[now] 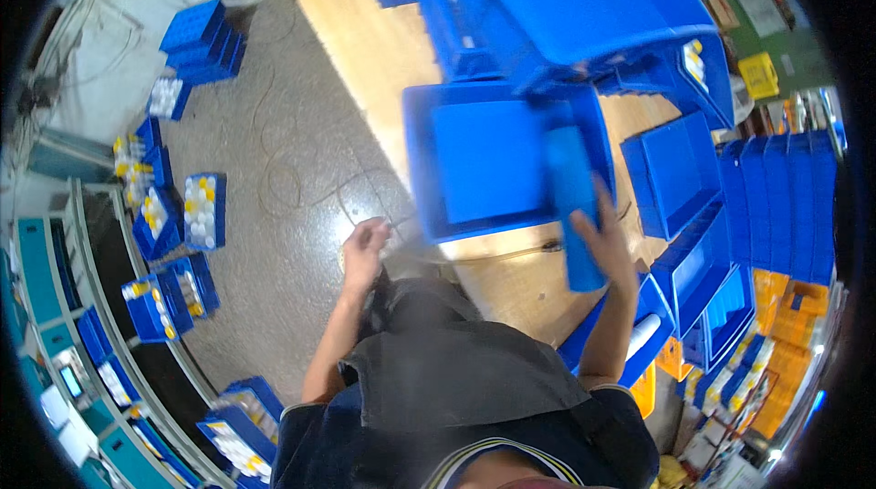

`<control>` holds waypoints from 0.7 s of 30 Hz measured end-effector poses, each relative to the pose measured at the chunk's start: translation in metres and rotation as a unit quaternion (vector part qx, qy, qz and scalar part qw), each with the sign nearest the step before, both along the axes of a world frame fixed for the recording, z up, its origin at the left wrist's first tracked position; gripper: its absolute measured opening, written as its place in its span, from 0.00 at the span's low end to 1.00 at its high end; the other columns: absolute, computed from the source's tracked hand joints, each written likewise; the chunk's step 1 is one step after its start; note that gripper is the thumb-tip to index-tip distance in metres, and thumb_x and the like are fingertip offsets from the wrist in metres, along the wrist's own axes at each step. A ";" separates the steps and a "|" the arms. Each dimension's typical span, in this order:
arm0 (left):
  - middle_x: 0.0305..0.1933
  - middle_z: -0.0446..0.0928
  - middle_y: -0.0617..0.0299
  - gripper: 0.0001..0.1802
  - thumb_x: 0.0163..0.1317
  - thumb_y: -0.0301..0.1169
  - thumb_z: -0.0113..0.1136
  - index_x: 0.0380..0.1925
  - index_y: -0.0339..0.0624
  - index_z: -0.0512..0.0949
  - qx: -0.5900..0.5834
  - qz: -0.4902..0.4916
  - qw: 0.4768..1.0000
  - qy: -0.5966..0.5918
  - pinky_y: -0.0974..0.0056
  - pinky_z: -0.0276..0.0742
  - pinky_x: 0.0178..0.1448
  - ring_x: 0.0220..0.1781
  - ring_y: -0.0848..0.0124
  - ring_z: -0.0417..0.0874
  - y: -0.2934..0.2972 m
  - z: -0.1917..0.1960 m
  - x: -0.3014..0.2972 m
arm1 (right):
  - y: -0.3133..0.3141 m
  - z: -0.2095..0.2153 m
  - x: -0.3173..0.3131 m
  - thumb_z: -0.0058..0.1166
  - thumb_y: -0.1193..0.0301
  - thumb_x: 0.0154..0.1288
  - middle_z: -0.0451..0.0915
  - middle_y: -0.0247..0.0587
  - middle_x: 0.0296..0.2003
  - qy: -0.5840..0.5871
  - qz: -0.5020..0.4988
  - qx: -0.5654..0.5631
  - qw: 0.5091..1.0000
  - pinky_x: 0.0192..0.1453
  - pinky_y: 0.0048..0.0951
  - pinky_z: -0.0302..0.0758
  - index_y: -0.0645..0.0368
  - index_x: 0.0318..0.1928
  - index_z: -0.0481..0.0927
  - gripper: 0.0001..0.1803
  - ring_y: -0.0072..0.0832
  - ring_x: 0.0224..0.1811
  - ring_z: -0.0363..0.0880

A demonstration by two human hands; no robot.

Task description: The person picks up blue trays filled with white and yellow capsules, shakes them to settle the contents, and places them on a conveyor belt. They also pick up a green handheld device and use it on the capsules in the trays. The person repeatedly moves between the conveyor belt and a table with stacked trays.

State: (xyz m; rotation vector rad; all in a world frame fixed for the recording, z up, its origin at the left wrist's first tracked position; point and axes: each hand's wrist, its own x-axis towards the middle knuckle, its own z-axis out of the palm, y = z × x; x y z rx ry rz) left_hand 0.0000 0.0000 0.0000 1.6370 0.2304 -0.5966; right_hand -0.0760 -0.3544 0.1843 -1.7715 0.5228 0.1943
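Wooden table (374, 60): under the blue bin (422, 161).
Long blue piece (581, 261): across the bin's right side, long axis fore-and-aft.
Right hand (606, 241): nearer, gripping it.
Left hand (364, 250): well leftward, curled; contents unclear.

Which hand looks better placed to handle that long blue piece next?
Probably the right hand: it has hold of the long blue piece, while the left hand is apart from it, farther left.
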 end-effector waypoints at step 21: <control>0.52 0.74 0.52 0.37 0.59 0.50 0.64 0.59 0.34 0.68 0.092 0.441 0.819 0.356 0.54 0.76 0.54 0.50 0.60 0.77 0.399 -0.156 -0.140 | 0.224 -0.537 0.253 0.48 0.65 0.67 0.83 0.52 0.41 0.238 -0.088 -0.348 0.902 0.47 0.44 0.78 0.62 0.46 0.79 0.15 0.48 0.44 0.81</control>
